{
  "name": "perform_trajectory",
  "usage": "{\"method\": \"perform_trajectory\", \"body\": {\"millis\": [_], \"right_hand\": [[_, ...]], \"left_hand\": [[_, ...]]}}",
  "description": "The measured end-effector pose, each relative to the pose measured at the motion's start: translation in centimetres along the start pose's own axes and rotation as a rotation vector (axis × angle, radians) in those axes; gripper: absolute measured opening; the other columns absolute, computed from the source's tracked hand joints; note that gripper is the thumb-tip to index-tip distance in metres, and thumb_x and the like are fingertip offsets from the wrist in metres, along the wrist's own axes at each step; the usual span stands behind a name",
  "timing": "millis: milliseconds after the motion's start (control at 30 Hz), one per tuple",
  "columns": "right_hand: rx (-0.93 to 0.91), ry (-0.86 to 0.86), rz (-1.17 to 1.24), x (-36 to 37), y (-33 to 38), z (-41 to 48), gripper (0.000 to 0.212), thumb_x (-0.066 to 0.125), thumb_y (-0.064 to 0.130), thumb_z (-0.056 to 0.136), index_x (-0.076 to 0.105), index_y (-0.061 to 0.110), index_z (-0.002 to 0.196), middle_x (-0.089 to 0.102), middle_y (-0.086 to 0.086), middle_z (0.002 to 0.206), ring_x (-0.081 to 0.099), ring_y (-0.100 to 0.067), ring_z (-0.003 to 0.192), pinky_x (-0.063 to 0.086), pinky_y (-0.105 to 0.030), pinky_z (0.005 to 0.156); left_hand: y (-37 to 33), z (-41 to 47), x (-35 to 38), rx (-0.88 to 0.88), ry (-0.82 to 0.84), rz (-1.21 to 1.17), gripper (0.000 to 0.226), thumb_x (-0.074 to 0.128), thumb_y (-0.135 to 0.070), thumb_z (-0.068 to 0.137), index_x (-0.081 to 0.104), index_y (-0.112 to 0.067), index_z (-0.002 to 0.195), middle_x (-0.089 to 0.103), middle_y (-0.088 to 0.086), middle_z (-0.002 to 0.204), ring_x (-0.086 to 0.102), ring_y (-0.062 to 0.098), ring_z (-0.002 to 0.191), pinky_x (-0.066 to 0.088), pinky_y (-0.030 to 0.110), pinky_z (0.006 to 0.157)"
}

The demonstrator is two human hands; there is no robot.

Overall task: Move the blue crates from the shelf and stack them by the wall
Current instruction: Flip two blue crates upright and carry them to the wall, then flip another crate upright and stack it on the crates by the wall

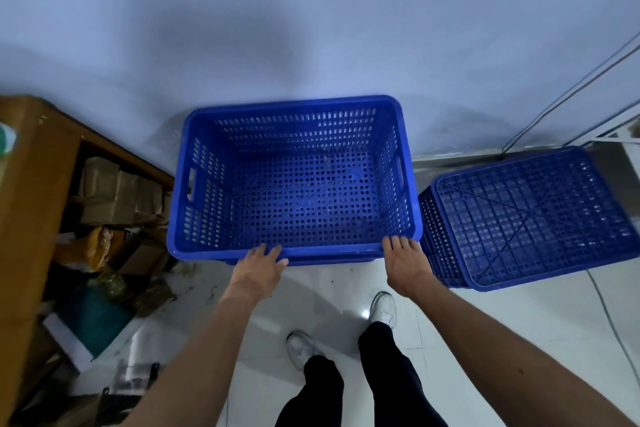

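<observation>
Head view. An open-topped, perforated blue plastic crate [298, 191] stands upright with its far side against the pale wall [311, 28]. A second blue rim [311, 259] shows just beneath its near edge, which suggests that it is nested on another crate of the stack.

The left grip [258, 262], a bare hand, lies on the near rim of this crate. The right grip [405, 256] lies on its near right corner. Both have the fingers spread and fairly straight across the rim, not wrapped round it. This contact probably serves to press the crate down and square it, with the two hands set wide apart to keep it level.

Just right of the crate a ribbed blue plastic crate [533, 215] rests upside down on the glossy white tiled floor [502, 340], apart from the stack. To the crate's left stands a brown wooden shelf [34, 184] holding cardboard boxes [110, 191].
</observation>
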State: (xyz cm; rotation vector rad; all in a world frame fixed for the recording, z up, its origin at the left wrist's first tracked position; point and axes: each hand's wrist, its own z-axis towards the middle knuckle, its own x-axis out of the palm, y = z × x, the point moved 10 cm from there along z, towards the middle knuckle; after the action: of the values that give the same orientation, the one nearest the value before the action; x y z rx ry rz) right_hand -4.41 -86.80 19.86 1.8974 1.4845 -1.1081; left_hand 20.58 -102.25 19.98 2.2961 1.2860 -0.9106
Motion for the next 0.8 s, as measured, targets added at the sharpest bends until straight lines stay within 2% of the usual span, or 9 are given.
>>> {"method": "perform_trajectory", "body": {"millis": [100,233,400,467,667,800], "right_hand": [[0.011,0.015,0.031,-1.0,-0.5,-1.7,0.062,0.042,0.019,0.090,0.026,0.000,0.147,0.040,-0.018,0.142,0.039,-0.033,0.131,0.030,-0.042,0.112],[-0.034,0.083,0.095,-2.9,-0.4,-3.5,0.056,0.039,0.019,0.092,0.030,0.000,0.144,0.043,-0.017,0.138,0.042,-0.033,0.127,0.035,-0.041,0.108],[-0.029,0.135,0.082,-5.5,-1.5,-5.3,0.047,0.037,0.021,0.096,0.036,0.003,0.138,0.045,-0.017,0.137,0.044,-0.032,0.126,0.040,-0.041,0.103],[-0.002,0.145,0.083,-6.1,-2.3,-5.8,0.046,0.038,0.024,0.097,0.038,0.003,0.138,0.045,-0.017,0.138,0.044,-0.032,0.127,0.039,-0.042,0.104],[0.149,0.159,0.172,-7.0,-4.5,-8.8,0.053,0.044,0.033,0.097,0.039,0.003,0.140,0.045,-0.016,0.141,0.044,-0.031,0.129,0.039,-0.042,0.105],[0.246,0.167,0.267,-6.1,-4.5,-12.1,0.046,0.038,0.027,0.097,0.041,0.004,0.137,0.045,-0.016,0.139,0.045,-0.031,0.127,0.040,-0.042,0.103]], "left_hand": [[-1.5,-1.5,-0.1,0.019,0.039,-0.093,0.058,0.024,-0.048,0.105,0.017,-0.024,0.157,0.021,0.009,0.162,0.022,0.028,0.148,0.027,0.043,0.118],[-4.2,-4.3,-1.5,0.006,0.040,-0.236,0.057,0.027,-0.051,0.103,0.024,-0.028,0.156,0.027,0.003,0.161,0.028,0.025,0.146,0.027,0.042,0.118],[-7.6,-6.3,-4.9,0.054,-0.036,-0.234,0.057,0.026,-0.051,0.104,0.032,-0.023,0.153,0.048,0.010,0.146,0.048,0.029,0.130,0.041,0.043,0.105],[-9.2,-6.8,-6.2,0.098,-0.050,-0.218,0.055,0.026,-0.049,0.105,0.031,-0.022,0.153,0.052,0.012,0.141,0.051,0.031,0.125,0.043,0.042,0.102],[-11.8,-7.2,-7.8,0.228,-0.043,-0.188,0.057,0.025,-0.050,0.105,0.029,-0.019,0.153,0.049,0.013,0.146,0.049,0.032,0.128,0.041,0.045,0.104],[-13.1,-7.9,-8.8,0.288,-0.032,-0.203,0.060,0.027,-0.050,0.104,0.027,-0.014,0.153,0.050,0.015,0.144,0.049,0.033,0.128,0.040,0.044,0.104]]}}
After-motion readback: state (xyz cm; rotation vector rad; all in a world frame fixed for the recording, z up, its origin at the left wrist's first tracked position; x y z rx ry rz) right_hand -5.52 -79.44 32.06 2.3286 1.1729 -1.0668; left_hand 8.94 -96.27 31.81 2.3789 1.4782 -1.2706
